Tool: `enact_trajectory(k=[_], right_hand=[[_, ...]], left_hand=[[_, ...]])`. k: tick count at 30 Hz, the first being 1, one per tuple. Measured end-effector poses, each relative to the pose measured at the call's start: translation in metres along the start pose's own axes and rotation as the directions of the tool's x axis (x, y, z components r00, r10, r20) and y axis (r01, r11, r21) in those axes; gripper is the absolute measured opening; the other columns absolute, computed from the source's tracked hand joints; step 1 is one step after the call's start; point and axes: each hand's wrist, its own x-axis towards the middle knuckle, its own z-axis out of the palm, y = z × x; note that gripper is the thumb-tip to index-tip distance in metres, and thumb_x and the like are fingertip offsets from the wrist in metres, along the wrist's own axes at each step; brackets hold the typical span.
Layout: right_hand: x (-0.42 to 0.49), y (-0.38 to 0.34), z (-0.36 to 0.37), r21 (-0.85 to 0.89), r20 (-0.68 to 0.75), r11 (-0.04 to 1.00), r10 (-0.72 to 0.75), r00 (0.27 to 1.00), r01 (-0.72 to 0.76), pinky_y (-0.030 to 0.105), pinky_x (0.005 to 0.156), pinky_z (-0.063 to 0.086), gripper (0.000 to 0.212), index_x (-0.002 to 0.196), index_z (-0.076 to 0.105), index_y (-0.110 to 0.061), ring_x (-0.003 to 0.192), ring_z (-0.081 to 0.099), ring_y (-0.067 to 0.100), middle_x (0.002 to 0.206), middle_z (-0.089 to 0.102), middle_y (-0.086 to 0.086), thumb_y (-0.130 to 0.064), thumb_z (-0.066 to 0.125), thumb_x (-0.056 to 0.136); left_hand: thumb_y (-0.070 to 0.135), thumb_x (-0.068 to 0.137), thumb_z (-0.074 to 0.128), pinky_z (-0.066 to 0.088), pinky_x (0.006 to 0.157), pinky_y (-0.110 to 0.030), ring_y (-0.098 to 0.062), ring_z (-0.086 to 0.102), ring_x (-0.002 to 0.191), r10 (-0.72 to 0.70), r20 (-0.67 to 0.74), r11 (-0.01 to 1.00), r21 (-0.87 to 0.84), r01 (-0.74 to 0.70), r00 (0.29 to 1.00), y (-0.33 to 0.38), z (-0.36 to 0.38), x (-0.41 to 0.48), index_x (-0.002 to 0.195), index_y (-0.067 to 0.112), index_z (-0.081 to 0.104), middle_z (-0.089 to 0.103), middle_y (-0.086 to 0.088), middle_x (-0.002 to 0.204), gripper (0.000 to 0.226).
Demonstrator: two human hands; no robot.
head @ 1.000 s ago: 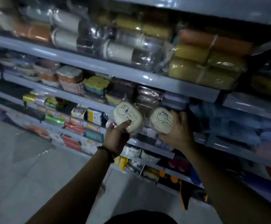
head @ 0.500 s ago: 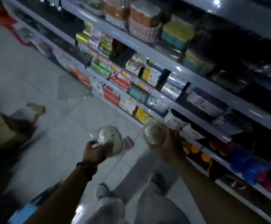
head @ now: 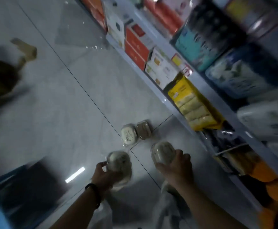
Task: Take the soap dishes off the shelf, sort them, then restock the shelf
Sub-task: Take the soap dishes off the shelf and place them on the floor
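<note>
Two cream oval plastic soap dishes in clear wrap, one per hand. Left hand (head: 105, 174), black wristband (head: 93, 197) behind it, has its fingers curled round the left-hand cream dish (head: 119, 162). Right hand (head: 176, 167) grips the right-hand cream dish (head: 161, 153) from above, fingers wrapped over its end. Both dishes are held low over the grey tiled floor (head: 65, 113), near a pair lying there: a floor cream dish (head: 129, 133), same wrapped oval kind, touching a tan rectangular dish (head: 144, 130).

That floor spot reads as the sorting area, so the cream ones likely go down beside their match, the tan one being its own sort. The pile sits near the white shelf edge (head: 166, 95), probably to keep restocking a short reach. Each dish is held by one end and its face is left uncovered, likely for a flat set-down. The wrap looks slippery.

Shelf goods are blurred: red boxes (head: 137, 47), yellow pack (head: 192, 104). Brown cardboard box (head: 0, 76) far left, purpose unclear.
</note>
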Motion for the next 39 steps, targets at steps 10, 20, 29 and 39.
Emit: enact_trajectory(k=[10,20,29,39], right_hand=[[0.233,0.018,0.137,-0.043,-0.077,0.999,-0.03,0.997,0.026,0.047,0.096,0.052,0.107,0.149,0.035,-0.007,0.128,0.051,0.041,0.145,0.041,0.019,-0.067,0.081,0.073],[0.312,0.0,0.187,-0.111,-0.21,0.988,-0.125,0.97,0.104,0.042,0.095,0.049,0.096,0.141,0.047,-0.004,0.126,0.053,0.041,0.141,0.049,0.02,-0.055,0.089,0.071],[0.289,0.028,0.173,-0.146,-0.045,0.963,-0.236,0.971,0.227,0.048,0.1,0.051,0.096,0.162,0.023,-0.007,0.135,0.048,0.041,0.151,0.043,0.021,-0.047,0.074,0.091],[0.17,0.004,0.069,-0.39,0.226,0.752,-0.482,0.847,0.532,0.044,0.091,0.056,0.043,0.132,0.054,-0.019,0.113,0.06,0.027,0.128,0.061,0.011,-0.052,0.047,0.106]], left_hand=[[0.013,0.081,0.084,0.056,0.069,-0.037,-0.028,0.066,0.098,-0.089,0.09,0.996,-0.014,0.09,0.992,-0.066,0.128,0.227,0.127,0.034,0.045,0.065,-0.008,0.117,0.064],[0.024,0.087,0.083,0.061,0.088,-0.038,-0.023,0.065,0.106,0.167,0.023,0.973,0.156,-0.168,0.986,-0.093,0.192,0.296,0.145,0.024,0.051,0.064,-0.007,0.129,0.067],[0.034,0.097,0.068,0.059,0.084,-0.039,-0.026,0.062,0.107,0.19,-0.031,0.905,0.392,-0.163,0.981,-0.066,0.196,0.285,0.14,0.014,0.052,0.065,-0.006,0.124,0.05],[0.033,0.098,0.066,0.061,0.094,-0.04,-0.022,0.064,0.112,0.345,0.189,0.624,0.686,-0.375,0.919,0.019,0.154,0.152,0.125,0.025,0.064,0.061,0.003,0.118,0.029]])
